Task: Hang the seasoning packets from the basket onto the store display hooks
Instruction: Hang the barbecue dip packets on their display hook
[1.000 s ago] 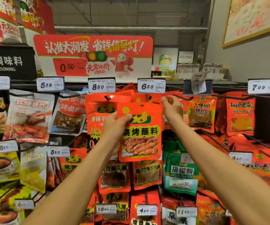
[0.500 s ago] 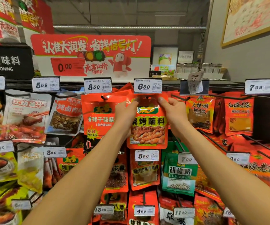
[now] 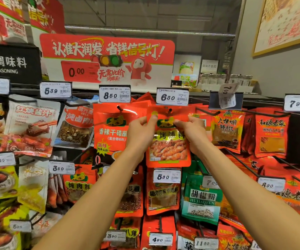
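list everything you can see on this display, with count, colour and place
held seasoning packet: one, red with yellow lettering, centre, its top at the hook under the 6.30 tag
hook: one, dark, poking out at the held packet's top edge
neighbouring packet: one in front, red, left of the held one under the 8.50 tag
green pepper packet: one, green, lower right of centre
other hanging packets: many, mostly red, some white and yellow at left, in rows across the rack
price tags: many, white, on hook ends in every row
promo sign: one, red and white, above the rack
left hand: one, pinches the held packet's upper left
right hand: one, grips its upper right
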Available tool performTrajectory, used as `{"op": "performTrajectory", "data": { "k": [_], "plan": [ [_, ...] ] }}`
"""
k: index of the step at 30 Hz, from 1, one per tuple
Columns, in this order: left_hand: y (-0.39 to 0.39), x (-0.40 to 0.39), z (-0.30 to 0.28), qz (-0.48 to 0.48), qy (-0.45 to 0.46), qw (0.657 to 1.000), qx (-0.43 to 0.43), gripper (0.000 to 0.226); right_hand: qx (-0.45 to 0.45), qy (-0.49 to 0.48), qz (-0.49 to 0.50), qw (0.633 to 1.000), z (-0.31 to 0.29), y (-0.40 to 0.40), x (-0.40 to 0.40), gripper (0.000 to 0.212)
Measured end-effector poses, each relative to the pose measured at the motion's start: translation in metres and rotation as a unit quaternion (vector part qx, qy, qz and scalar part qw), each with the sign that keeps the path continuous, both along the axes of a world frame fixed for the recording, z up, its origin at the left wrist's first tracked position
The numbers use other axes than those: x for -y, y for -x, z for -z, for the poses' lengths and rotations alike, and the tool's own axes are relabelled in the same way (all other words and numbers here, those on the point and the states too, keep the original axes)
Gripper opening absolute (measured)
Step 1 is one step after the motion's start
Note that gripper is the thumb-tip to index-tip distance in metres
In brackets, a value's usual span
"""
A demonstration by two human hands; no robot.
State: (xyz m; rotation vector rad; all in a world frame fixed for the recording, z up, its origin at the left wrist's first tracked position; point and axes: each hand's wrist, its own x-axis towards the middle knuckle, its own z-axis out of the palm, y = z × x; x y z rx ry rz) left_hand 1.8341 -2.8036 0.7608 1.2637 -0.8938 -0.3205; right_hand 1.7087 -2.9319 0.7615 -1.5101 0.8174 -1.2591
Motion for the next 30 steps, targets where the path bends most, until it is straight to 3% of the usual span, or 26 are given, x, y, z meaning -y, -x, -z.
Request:
{"op": "performTrajectory", "data": {
  "k": [1,4,7,10,13,17,19,22,25,30],
  "plan": [
    [-0.002,-0.002,0.002,0.004,-0.004,1.0,0.004,0.018,-0.001,-0.015,0.017,1.0,-0.002,-0.006,0.006,0.012],
    [-0.006,-0.007,0.006,0.022,-0.02,0.999,0.018,0.039,-0.003,-0.013,0.084,0.996,-0.003,-0.025,0.028,0.024],
    [-0.008,-0.008,0.008,0.025,-0.044,0.999,0.014,0.036,-0.037,-0.006,0.113,0.993,-0.006,-0.042,0.046,0.014],
    [-0.006,-0.011,0.01,0.038,-0.061,0.997,0.011,0.024,-0.065,-0.012,0.151,0.986,-0.013,-0.054,0.059,0.048],
    [-0.002,-0.014,0.009,0.04,-0.072,0.997,0.013,0.034,-0.092,-0.009,0.18,0.979,-0.015,-0.061,0.067,0.052],
    [-0.002,-0.015,0.012,0.051,-0.072,0.996,-0.001,0.012,-0.138,-0.002,0.16,0.977,-0.005,-0.045,0.057,0.037],
    [-0.004,-0.016,0.013,0.057,-0.067,0.996,-0.014,0.013,-0.167,0.023,0.163,0.972,0.001,-0.025,0.045,0.031],
    [-0.003,-0.022,0.013,0.077,-0.075,0.993,-0.041,0.017,-0.114,0.007,0.12,0.986,0.006,0.01,0.018,0.013],
    [0.0,-0.035,0.013,0.088,-0.083,0.991,-0.055,0.018,-0.037,-0.017,0.03,0.999,0.008,0.051,-0.019,0.014],
    [0.016,-0.055,0.03,0.085,-0.08,0.991,-0.07,0.019,-0.041,0.003,-0.039,0.998,0.034,0.123,-0.066,0.015]
  ]
}}
